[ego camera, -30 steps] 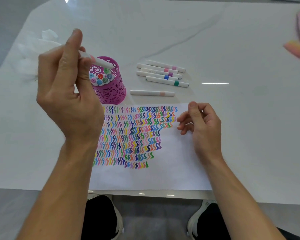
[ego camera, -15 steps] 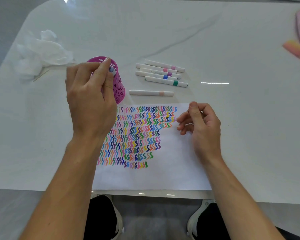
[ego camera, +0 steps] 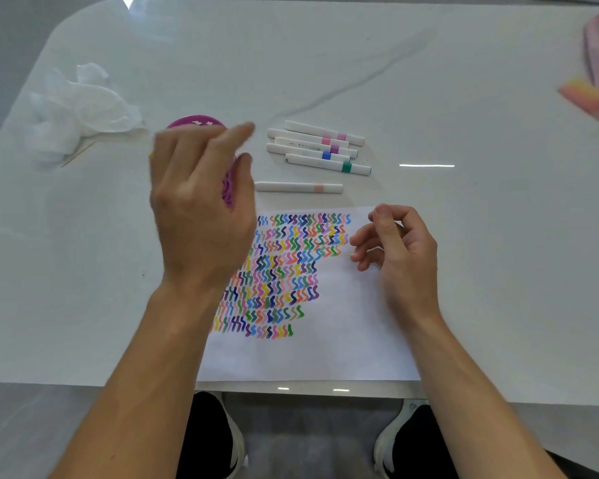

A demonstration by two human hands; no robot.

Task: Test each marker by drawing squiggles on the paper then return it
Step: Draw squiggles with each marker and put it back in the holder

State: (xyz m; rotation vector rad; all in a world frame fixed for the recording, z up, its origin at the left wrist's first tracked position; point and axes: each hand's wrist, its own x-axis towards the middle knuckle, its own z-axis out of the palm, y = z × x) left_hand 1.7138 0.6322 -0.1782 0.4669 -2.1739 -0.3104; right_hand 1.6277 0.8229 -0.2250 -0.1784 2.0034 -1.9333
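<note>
Our left hand (ego camera: pixel 201 202) hovers over the cup (ego camera: pixel 196 121), which stands on the table (ego camera: pixel 464 236) just beyond the paper's far left corner. We judge the step to be a marker swap at the cup: one goes in or the next comes out. To do it well, we should come straight down over the rim and pinch a single marker end rather than rake across several. We should then lift vertically so the light cup neither tips nor slides.

Our right hand (ego camera: pixel 398 250) rests on the paper (ego camera: pixel 343 333) beside the squiggles (ego camera: pixel 284 267). Its fingers are loosely curled with nothing visible in them. It pins the sheet, which will help the next stroke. The blank area right of and below the rows is where that stroke belongs.

Beyond the paper lie a group of four (ego camera: pixel 319 146) side by side and a lone marker (ego camera: pixel 298 187) nearer the sheet.

Much is hard to read. The left hand is blurred and covers most of the cup, so we cannot tell whether its fingers grip a marker or hold nothing. A yellow speck at its left edge may be one. The cup's contents are hidden, and the paper's left edge lies under the forearm. A pink object (ego camera: pixel 585 98) at the right edge is cut off and too blurred to name. A crumpled tissue (ego camera: pixel 80 108) sits far left.
</note>
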